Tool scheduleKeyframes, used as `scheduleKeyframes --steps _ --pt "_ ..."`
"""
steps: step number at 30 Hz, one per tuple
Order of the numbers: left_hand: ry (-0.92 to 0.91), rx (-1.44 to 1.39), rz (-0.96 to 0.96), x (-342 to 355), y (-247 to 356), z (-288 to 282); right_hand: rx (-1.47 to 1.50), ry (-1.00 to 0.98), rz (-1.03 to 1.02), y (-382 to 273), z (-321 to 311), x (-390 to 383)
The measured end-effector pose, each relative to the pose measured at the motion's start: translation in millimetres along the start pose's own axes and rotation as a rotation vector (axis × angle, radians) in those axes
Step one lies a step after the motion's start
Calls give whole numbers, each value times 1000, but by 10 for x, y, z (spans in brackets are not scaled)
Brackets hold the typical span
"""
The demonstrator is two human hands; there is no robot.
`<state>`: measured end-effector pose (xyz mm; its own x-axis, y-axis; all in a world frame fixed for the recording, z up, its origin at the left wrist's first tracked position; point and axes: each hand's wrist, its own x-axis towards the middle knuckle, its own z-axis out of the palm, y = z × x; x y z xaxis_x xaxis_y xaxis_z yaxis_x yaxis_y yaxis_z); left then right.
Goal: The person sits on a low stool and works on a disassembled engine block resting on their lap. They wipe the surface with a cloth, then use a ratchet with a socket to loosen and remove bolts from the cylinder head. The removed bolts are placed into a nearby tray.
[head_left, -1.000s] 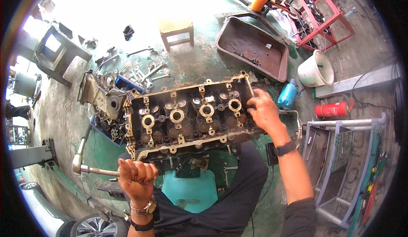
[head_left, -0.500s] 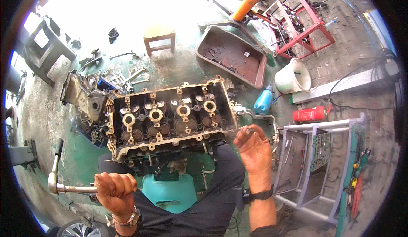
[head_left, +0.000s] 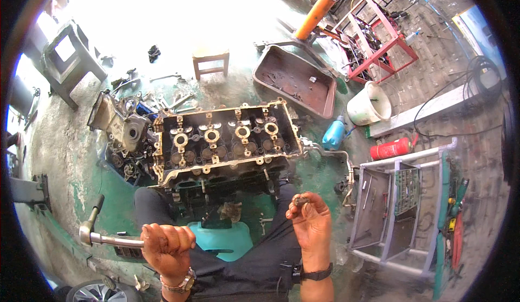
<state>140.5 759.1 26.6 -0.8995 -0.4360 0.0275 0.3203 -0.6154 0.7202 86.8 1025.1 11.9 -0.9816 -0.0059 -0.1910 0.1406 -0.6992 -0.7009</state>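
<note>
My left hand (head_left: pixel 167 248) is closed round the steel shaft of a ratchet wrench (head_left: pixel 111 240); its black handle points up and away at the far left. My right hand (head_left: pixel 313 223), near my right knee, pinches a small dark cylindrical metal piece (head_left: pixel 301 200) between thumb and fingertips. Beyond both hands lies a dark engine cylinder head (head_left: pixel 227 164) with a pale rim, round openings along its middle and studs on its near side. Neither hand touches it.
A teal plastic stool (head_left: pixel 222 239) shows between my legs. Engine parts (head_left: pixel 127 131) lie left of the cylinder head. To the right are a brown tub (head_left: pixel 325 93), white bucket (head_left: pixel 374 107), blue bottle (head_left: pixel 334 134), red fire extinguisher (head_left: pixel 391 148) and grey tool rack (head_left: pixel 390 258).
My right hand has drawn back from the cylinder head's right corner, nearer my lap. My left hand and the ratchet wrench have shifted right. The view has turned slightly.
</note>
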Motion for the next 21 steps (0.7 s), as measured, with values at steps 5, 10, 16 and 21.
scheduleKeyframes --steps 5,10,16,21 --pt "-10 -14 3 -127 33 47 -328 8 -106 -60 177 -221" --pt "-45 -30 -27 -219 39 52 -497 -18 -143 -96 292 -372" --pt "-88 -27 -90 -318 -66 94 -575 -12 -151 -87 384 -420" --pt "-116 -17 -205 -416 -181 155 -713 -78 -146 -48 481 -457"
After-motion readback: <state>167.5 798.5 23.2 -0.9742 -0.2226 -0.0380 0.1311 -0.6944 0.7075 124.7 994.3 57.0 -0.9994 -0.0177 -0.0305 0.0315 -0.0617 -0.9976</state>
